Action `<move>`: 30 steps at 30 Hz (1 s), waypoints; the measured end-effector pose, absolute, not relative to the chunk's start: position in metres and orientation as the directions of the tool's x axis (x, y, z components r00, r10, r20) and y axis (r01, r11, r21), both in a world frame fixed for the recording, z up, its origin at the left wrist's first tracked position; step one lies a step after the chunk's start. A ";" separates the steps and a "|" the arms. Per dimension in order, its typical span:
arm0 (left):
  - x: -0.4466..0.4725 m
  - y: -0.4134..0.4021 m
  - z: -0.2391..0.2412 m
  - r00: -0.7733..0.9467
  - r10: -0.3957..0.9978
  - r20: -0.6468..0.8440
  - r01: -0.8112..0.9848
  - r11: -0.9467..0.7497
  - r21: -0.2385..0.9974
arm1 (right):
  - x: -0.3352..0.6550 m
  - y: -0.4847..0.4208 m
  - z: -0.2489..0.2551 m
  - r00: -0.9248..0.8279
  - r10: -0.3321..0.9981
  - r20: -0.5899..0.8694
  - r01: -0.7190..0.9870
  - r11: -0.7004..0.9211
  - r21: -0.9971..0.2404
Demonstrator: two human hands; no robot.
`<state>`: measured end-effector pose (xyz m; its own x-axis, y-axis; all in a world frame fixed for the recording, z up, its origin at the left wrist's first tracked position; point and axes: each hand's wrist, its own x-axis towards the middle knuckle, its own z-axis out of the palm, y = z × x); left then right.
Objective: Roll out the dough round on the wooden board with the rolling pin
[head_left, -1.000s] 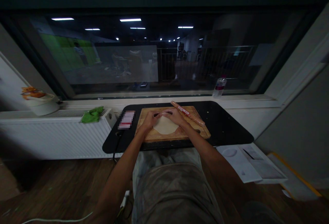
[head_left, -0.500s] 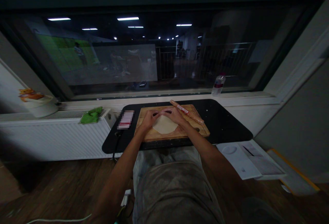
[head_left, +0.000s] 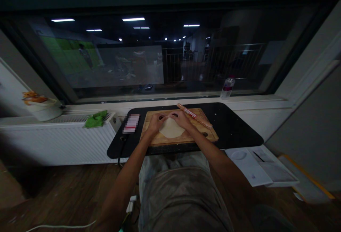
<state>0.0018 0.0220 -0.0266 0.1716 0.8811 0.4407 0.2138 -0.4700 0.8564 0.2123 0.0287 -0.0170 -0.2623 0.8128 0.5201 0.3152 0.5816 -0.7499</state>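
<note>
A flat round of pale dough [head_left: 172, 130] lies on a wooden cutting board [head_left: 162, 141] that sits on a black table [head_left: 234, 132]. My left hand [head_left: 155, 122] rests on the dough's far left edge, fingers curled onto it. On the far right edge, my right hand [head_left: 180, 119] pinches the dough with its fingers bent. A rolling pin [head_left: 194, 116] lies diagonally on the board just right of my right hand.
A blurred red-and-white packet [head_left: 131, 123] lies on the table's left. A plastic bottle [head_left: 227, 87] stands on the windowsill. A green cloth [head_left: 96, 119] and a white bowl [head_left: 42, 109] rest on the radiator. Papers [head_left: 255, 168] lie on the floor at right.
Both hands stay on the dough's far edge, with the fingers shifting slightly closer together. The camera view moved a little.
</note>
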 end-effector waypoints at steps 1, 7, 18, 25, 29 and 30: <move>0.002 0.023 -0.027 0.135 0.893 0.430 0.210 -0.450 0.868 | 0.212 0.029 -0.017 -0.254 0.817 0.518 0.308 0.576 -0.757; 0.002 0.025 -0.028 0.089 0.921 0.380 0.192 -0.390 0.901 | 0.214 0.030 -0.020 -0.204 0.841 0.502 0.264 0.541 -0.799; 0.003 0.023 -0.029 0.126 0.904 0.408 0.273 -0.426 0.862 | 0.216 0.028 -0.017 -0.240 0.833 0.498 0.301 0.552 -0.778; 0.001 0.025 -0.028 0.149 0.886 0.439 0.360 -0.462 0.811 | 0.215 0.030 -0.020 -0.260 0.831 0.492 0.378 0.556 -0.740; 0.001 0.024 -0.028 0.152 0.883 0.444 0.401 -0.466 0.789 | 0.215 0.030 -0.020 -0.269 0.827 0.494 0.415 0.563 -0.715; 0.002 0.024 -0.028 0.153 0.883 0.444 0.410 -0.466 0.784 | 0.215 0.030 -0.020 -0.270 0.826 0.495 0.424 0.564 -0.709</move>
